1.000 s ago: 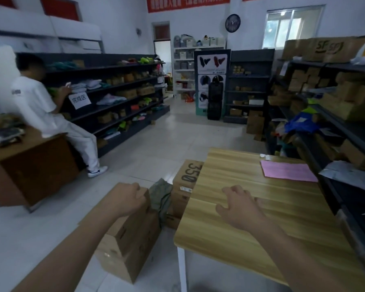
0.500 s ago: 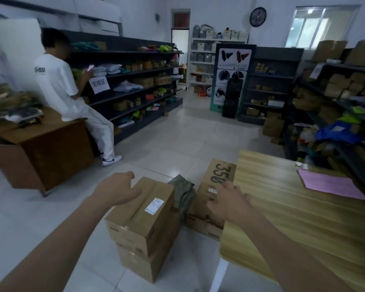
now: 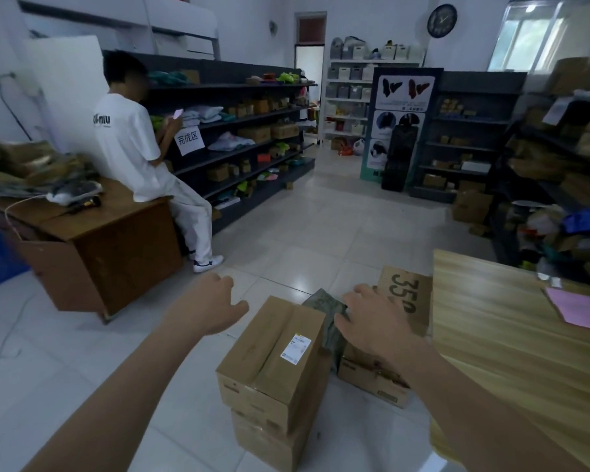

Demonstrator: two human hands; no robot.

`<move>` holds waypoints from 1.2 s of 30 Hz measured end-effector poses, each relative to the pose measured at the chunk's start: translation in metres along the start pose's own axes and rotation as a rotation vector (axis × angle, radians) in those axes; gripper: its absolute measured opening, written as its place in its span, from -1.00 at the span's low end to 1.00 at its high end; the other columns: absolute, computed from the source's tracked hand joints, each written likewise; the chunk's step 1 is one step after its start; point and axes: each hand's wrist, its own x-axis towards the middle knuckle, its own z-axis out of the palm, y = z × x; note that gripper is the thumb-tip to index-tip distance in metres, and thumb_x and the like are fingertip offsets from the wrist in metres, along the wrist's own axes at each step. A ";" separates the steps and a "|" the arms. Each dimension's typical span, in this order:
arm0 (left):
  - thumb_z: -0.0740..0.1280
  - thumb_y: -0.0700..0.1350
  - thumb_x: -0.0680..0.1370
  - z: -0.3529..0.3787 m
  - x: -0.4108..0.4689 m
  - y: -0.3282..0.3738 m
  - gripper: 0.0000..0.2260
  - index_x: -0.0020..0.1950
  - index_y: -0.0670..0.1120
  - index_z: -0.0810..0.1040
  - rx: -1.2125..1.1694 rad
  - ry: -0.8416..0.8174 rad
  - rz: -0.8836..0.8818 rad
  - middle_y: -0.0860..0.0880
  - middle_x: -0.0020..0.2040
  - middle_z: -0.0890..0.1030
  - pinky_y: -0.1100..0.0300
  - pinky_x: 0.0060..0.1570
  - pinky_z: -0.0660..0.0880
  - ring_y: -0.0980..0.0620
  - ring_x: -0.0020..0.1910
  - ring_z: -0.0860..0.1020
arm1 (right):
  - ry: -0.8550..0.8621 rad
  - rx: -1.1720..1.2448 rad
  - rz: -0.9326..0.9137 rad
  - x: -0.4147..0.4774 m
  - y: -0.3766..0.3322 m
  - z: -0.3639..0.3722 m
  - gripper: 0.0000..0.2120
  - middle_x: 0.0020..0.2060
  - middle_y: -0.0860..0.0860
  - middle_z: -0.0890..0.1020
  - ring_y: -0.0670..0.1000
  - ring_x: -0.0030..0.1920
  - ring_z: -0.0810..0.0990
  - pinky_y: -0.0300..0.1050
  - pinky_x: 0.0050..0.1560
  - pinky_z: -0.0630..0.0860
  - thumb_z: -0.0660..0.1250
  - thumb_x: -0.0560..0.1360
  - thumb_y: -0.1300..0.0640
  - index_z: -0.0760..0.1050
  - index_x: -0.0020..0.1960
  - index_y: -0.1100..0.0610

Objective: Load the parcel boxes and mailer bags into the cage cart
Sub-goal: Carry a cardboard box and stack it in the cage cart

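White floor tiles point(image 3: 321, 226) run back to dark shelving point(image 3: 239, 151) stocked with cartons and folded goods, and a round clock point(image 3: 441, 20) hangs on the far wall beside a bright window point(image 3: 539, 32).

At our feet two brown parcel boxes are stacked. The top box point(image 3: 273, 356) carries a small white label and a taped seam, and it sits slightly askew on the lower box point(image 3: 269, 441). Just to its right a crumpled grey-green bag point(image 3: 324, 301) is wedged between that stack and a box printed 350 point(image 3: 406, 294), which stands against the end of a pale wooden table point(image 3: 491, 335). A pink sheet point(image 3: 579, 310) lies on the table's far side.

Our left hand point(image 3: 215, 306) hovers over the tiles to the left of the top box, fingers spread and thumb out, holding nothing and touching nothing. Our right hand point(image 3: 372, 318) is also spread wide, palm down, over the bag and the near edge of the 350 box. Its fingertips reach the bag's folds, but we cannot tell whether they actually press on it.

Across the room a person in white clothes point(image 3: 130, 144) leans on a dark wooden desk point(image 3: 109, 240) piled with clutter, facing the shelves with a phone raised.
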 end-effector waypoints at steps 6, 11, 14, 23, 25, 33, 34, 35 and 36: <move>0.17 0.29 0.60 0.026 0.038 -0.045 -0.41 0.48 -0.08 0.34 0.006 -0.085 -0.023 -0.10 0.43 0.38 0.02 0.27 0.45 -0.08 0.32 0.45 | -0.178 0.035 -0.016 0.048 -0.021 0.031 -0.41 0.63 0.02 0.01 0.16 0.59 0.05 0.19 0.51 0.10 0.09 0.64 -0.18 -0.02 0.61 -0.20; 0.18 0.28 0.61 0.038 0.099 -0.057 -0.38 0.53 -0.08 0.28 0.014 -0.169 0.000 -0.09 0.48 0.34 0.01 0.33 0.41 -0.08 0.38 0.41 | -0.239 0.128 0.021 0.100 -0.015 0.058 -0.38 0.63 -0.02 -0.04 0.15 0.61 -0.04 0.29 0.54 0.06 0.12 0.61 -0.24 -0.02 0.60 -0.23; 0.18 0.28 0.61 0.036 0.145 -0.061 -0.38 0.54 -0.07 0.26 0.031 -0.183 0.024 -0.08 0.49 0.34 0.03 0.34 0.40 -0.07 0.40 0.41 | -0.226 0.153 0.052 0.137 -0.010 0.062 -0.37 0.60 0.00 0.09 0.17 0.57 0.09 0.26 0.50 0.18 0.11 0.59 -0.25 0.03 0.60 -0.18; 0.18 0.22 0.64 0.011 0.262 -0.088 -0.45 0.52 -0.09 0.30 0.048 -0.155 0.067 -0.08 0.45 0.40 0.10 0.27 0.40 -0.05 0.37 0.43 | -0.159 0.198 0.175 0.238 -0.021 0.046 -0.30 0.61 0.04 -0.22 0.24 0.58 0.00 0.16 0.48 0.26 0.17 0.63 -0.17 -0.11 0.63 -0.08; 0.18 0.22 0.63 0.010 0.279 -0.097 -0.46 0.48 -0.09 0.33 0.053 -0.167 0.070 -0.09 0.42 0.44 0.11 0.24 0.41 -0.05 0.34 0.45 | -0.155 0.194 0.175 0.250 -0.027 0.043 -0.28 0.60 0.04 -0.27 0.23 0.59 -0.04 0.18 0.50 0.23 0.19 0.62 -0.15 -0.11 0.63 -0.08; 0.20 0.20 0.62 0.022 0.327 -0.128 -0.47 0.49 -0.07 0.33 -0.007 -0.191 0.145 -0.08 0.43 0.41 0.06 0.25 0.46 -0.06 0.29 0.49 | -0.117 0.204 0.237 0.269 -0.048 0.054 -0.28 0.61 0.02 -0.25 0.18 0.61 -0.07 0.17 0.51 0.22 0.18 0.60 -0.21 -0.07 0.63 -0.06; 0.21 0.20 0.62 0.022 0.331 -0.133 -0.47 0.50 -0.06 0.33 -0.025 -0.174 0.165 -0.07 0.45 0.39 0.05 0.27 0.45 -0.06 0.31 0.48 | -0.100 0.203 0.247 0.267 -0.052 0.056 -0.28 0.61 0.02 -0.23 0.17 0.61 -0.06 0.16 0.52 0.22 0.18 0.60 -0.20 -0.05 0.63 -0.05; 0.22 0.20 0.61 0.023 0.334 -0.138 -0.45 0.52 -0.05 0.32 -0.044 -0.149 0.186 -0.06 0.49 0.34 0.04 0.29 0.44 -0.06 0.34 0.46 | -0.077 0.199 0.256 0.265 -0.057 0.057 -0.29 0.62 0.01 -0.20 0.16 0.61 -0.04 0.13 0.52 0.23 0.19 0.60 -0.19 -0.03 0.63 -0.04; 0.23 0.21 0.60 0.023 0.337 -0.143 -0.43 0.54 -0.04 0.31 -0.064 -0.124 0.203 -0.05 0.53 0.29 0.03 0.31 0.43 -0.07 0.37 0.44 | -0.050 0.191 0.263 0.263 -0.063 0.058 -0.31 0.62 0.01 -0.16 0.15 0.60 -0.01 0.10 0.51 0.24 0.19 0.60 -0.17 0.00 0.63 -0.04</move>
